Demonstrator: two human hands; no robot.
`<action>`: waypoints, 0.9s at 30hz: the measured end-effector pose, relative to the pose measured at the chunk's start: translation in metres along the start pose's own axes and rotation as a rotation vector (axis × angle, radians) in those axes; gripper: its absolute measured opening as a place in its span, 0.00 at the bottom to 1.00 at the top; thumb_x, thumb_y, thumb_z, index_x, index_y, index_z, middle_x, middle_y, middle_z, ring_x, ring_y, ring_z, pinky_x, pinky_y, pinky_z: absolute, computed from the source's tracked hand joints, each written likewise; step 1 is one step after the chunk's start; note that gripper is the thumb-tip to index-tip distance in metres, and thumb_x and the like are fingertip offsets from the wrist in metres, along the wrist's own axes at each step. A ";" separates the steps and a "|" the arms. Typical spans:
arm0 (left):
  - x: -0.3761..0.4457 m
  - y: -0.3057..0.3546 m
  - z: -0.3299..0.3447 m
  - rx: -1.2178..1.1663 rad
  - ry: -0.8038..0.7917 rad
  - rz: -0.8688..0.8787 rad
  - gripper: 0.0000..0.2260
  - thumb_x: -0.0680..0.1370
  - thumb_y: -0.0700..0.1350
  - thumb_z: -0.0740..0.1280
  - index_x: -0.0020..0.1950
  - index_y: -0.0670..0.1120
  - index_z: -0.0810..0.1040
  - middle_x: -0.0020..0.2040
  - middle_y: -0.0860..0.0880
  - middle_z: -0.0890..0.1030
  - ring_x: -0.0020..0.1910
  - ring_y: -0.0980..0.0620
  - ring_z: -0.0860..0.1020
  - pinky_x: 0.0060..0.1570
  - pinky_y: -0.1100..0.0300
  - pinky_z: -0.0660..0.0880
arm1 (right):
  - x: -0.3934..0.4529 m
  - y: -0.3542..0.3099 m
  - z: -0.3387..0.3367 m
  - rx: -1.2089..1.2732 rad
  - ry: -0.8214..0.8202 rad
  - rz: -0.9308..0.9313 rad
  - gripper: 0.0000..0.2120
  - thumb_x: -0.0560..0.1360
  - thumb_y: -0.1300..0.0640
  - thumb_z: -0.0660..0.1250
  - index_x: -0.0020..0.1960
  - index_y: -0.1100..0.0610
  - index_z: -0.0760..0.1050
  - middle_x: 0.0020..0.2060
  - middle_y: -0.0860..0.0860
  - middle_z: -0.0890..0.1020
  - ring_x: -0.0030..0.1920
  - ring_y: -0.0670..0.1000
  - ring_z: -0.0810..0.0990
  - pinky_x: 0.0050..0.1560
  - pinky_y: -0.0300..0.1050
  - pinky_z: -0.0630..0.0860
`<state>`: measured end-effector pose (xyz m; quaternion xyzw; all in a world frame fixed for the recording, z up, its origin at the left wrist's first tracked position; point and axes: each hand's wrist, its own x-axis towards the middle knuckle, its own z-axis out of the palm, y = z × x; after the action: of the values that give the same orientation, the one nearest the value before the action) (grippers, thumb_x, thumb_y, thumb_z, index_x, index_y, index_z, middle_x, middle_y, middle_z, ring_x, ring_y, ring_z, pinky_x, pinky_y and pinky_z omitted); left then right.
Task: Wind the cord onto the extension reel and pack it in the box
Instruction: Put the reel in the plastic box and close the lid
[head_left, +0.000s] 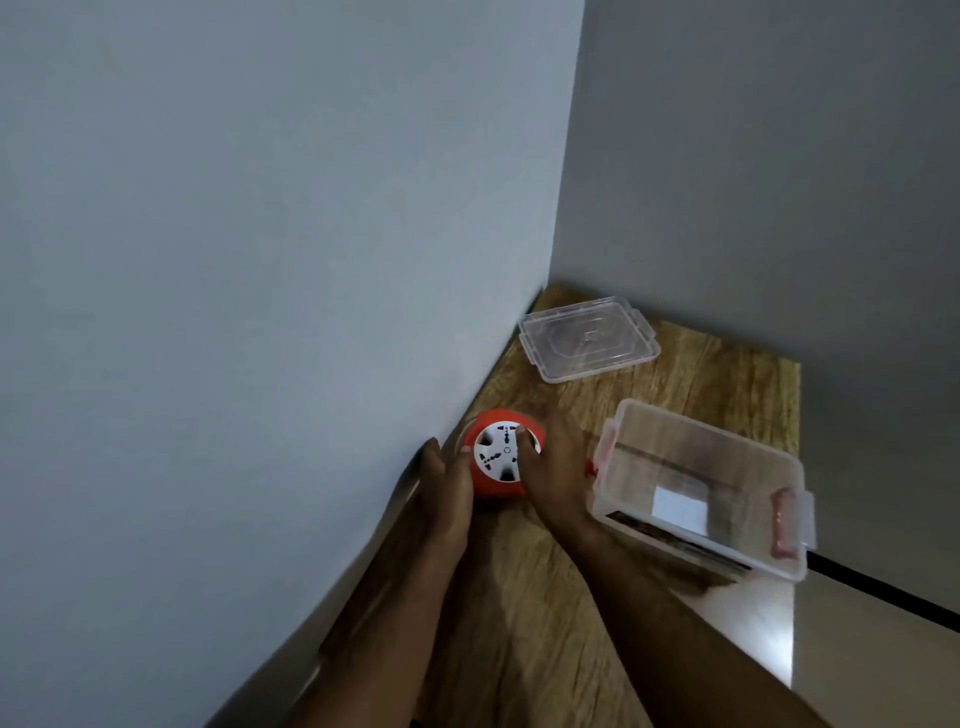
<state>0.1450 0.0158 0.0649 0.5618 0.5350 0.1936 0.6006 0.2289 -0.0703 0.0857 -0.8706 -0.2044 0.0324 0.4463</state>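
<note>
While the wooden table (613, 597) carries an open clear box (696, 483) and its separate lid (587, 338) farther back, left hand (447, 499) and right hand (556, 473) clasp the red extension reel (498, 457) near the wall (260, 260), socket face up.

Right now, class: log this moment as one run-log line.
left hand: holds reel side | right hand: fingers on reel face | box: open, beside reel | lid: off, behind
</note>
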 end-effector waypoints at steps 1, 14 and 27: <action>0.003 -0.002 -0.001 -0.002 0.001 -0.028 0.29 0.83 0.51 0.64 0.82 0.50 0.59 0.79 0.44 0.66 0.73 0.42 0.72 0.67 0.47 0.75 | 0.002 0.001 0.009 -0.044 -0.057 0.041 0.17 0.79 0.51 0.62 0.65 0.58 0.71 0.61 0.55 0.77 0.62 0.53 0.74 0.61 0.49 0.73; 0.034 -0.008 0.002 0.127 -0.084 -0.153 0.21 0.81 0.49 0.68 0.73 0.46 0.72 0.66 0.44 0.80 0.60 0.45 0.81 0.51 0.57 0.80 | 0.032 0.027 0.048 -0.518 -0.176 0.185 0.24 0.77 0.46 0.61 0.66 0.61 0.68 0.62 0.63 0.75 0.62 0.61 0.73 0.62 0.54 0.69; 0.038 -0.006 0.012 -0.116 -0.047 -0.182 0.19 0.82 0.49 0.66 0.73 0.49 0.72 0.67 0.46 0.80 0.62 0.43 0.80 0.62 0.47 0.79 | 0.052 -0.010 0.037 -0.358 -0.118 -0.123 0.24 0.74 0.53 0.69 0.67 0.55 0.67 0.60 0.56 0.71 0.57 0.55 0.75 0.54 0.46 0.76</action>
<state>0.1666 0.0401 0.0408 0.4796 0.5572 0.1558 0.6597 0.2639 -0.0171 0.0781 -0.9185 -0.2857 0.0190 0.2726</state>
